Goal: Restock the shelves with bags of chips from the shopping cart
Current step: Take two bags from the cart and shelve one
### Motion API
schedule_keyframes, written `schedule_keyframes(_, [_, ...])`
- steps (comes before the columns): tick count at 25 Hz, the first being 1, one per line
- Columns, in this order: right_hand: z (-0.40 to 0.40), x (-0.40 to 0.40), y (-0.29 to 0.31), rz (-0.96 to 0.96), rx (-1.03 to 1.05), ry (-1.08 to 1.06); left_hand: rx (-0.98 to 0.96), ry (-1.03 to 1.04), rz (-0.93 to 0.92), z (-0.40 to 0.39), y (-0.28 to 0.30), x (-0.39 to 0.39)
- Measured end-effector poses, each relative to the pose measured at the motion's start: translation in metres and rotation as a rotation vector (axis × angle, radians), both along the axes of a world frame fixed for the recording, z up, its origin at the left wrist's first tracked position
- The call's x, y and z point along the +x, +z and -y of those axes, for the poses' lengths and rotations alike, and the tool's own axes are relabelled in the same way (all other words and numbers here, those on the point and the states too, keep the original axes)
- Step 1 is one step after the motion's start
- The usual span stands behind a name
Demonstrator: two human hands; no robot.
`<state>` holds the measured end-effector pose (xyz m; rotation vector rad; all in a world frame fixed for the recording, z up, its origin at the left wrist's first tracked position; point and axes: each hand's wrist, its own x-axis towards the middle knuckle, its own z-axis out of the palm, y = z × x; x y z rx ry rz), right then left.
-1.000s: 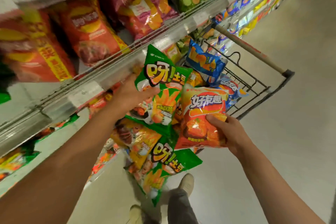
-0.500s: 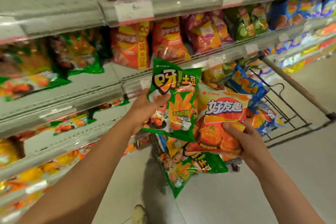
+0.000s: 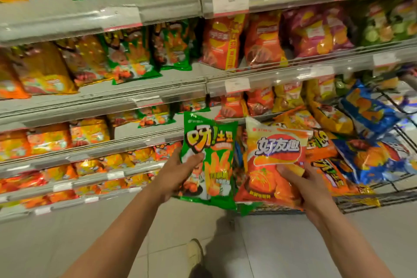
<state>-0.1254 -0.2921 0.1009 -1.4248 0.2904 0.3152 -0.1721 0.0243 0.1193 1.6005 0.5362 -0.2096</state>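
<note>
A: What is nearest to the camera?

B: Two bare forearms reach forward over the pale tiled floor point(image 3: 67, 244). One light shoe point(image 3: 194, 253) shows below, between them.

A: And the hands?

B: The left hand point(image 3: 178, 175) grips a glossy green chip bag with orange letters point(image 3: 213, 156); the thumb lies on the front and the fingers curl behind it. The right hand point(image 3: 302, 185) holds a shiny orange-and-cream chip bag with a red oval label point(image 3: 268, 165) by its lower right part, fingers closed around it. Both bags stand upright, side by side, the edges almost touching.

A: Where are they in the aisle?

B: In the air, in front of the lower shelves and just left of the black wire shopping cart point(image 3: 383, 196). In the cart lie blue plastic chip bags point(image 3: 372, 160) and more orange ones.

A: And farther back?

B: Grey metal shelves with white price tags point(image 3: 101, 101), filled with red, yellow and green bags. A row of similar green bags point(image 3: 144, 58) stands on the second shelf from the top, above the left hand.
</note>
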Motion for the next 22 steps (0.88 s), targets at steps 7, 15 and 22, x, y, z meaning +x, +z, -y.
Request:
schedule_keyframes(7, [-0.054,-0.007,-0.003,-0.044,-0.028,0.145,-0.087,0.135,-0.108,-0.053,-0.030,-0.030])
schedule_keyframes(15, [-0.147,0.045,-0.035,-0.149,-0.216,0.030,-0.134,0.165,-0.116,-0.134,-0.080,0.103])
schedule_keyframes(22, [-0.205,0.097,-0.069,-0.134,-0.241,-0.077,-0.283,0.094,-0.143,-0.142,-0.119,0.251])
